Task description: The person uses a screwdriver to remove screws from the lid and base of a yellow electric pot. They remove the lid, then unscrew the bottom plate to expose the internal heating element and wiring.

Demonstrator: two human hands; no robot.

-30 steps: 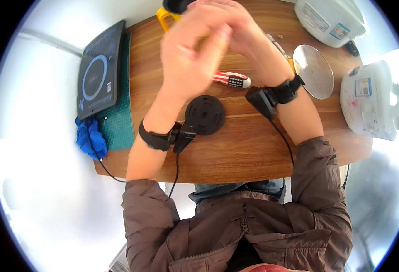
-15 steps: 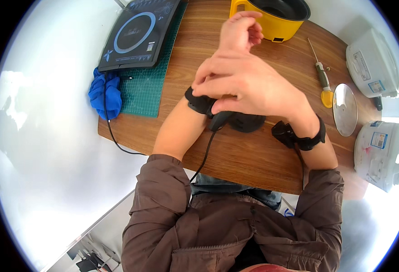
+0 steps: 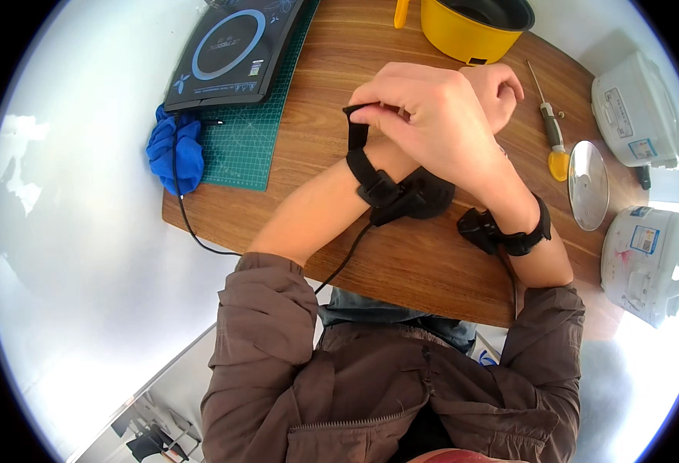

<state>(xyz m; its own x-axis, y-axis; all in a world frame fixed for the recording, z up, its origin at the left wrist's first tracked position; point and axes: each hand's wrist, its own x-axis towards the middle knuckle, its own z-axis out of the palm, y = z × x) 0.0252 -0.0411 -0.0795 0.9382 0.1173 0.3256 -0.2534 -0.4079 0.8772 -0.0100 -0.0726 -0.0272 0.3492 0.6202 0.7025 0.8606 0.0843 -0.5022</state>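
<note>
My right hand reaches across my left forearm and pinches the free end of a black wrist strap between thumb and fingers. The strap is wrapped round my left wrist, its end pulled up off the band. A black device with a cable hangs at that wrist, on its near side. Beyond the right hand and partly hidden by it, my left hand is curled closed with nothing visible in it. Another black strap with a small black device sits round my right wrist.
At the far left a black induction cooker lies on a green cutting mat, beside a blue cloth. A yellow pot stands at the back. To the right are a yellow-ended tool, a glass lid and two white appliances.
My left hand has swung to the right and nearer, its wrist turning. The strap's end, low against the wrist before, is now lifted in my right hand's pinch.
</note>
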